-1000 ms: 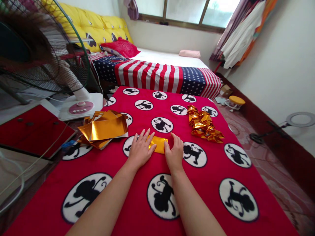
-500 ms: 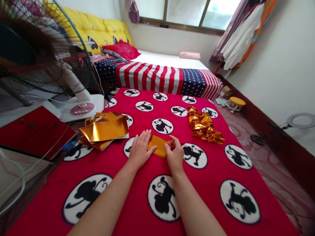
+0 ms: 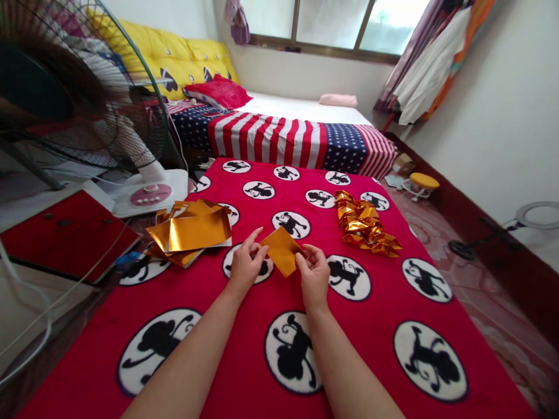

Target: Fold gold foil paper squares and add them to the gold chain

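A folded piece of shiny gold paper [image 3: 283, 251] is in front of me, its corners turned so that it looks like a diamond. At its right edge my right hand [image 3: 313, 270] pinches it between thumb and fingers. My left hand [image 3: 248, 262] is beside the left corner, with the index finger stretched out apart from the thumb. Its thumb tip is at the paper's edge, and the other fingers are curled. To the left lies a loose stack of gold paper sheets [image 3: 196, 228]. On the right is a cluster of folded gold paper pieces [image 3: 362, 220].
A red cloth [image 3: 358, 349] with monkey prints covers the surface under my hands. An electric fan [image 3: 148, 186] stands at the left, near a red panel [image 3: 70, 230]. Beyond are a bed [image 3: 279, 139], a yellow stool [image 3: 423, 181] and a ring light [image 3: 539, 214].
The gold paper has been turned and now shows a larger, diamond-like face. My left hand has moved off the paper's face to its left edge. My right hand still holds the right side.
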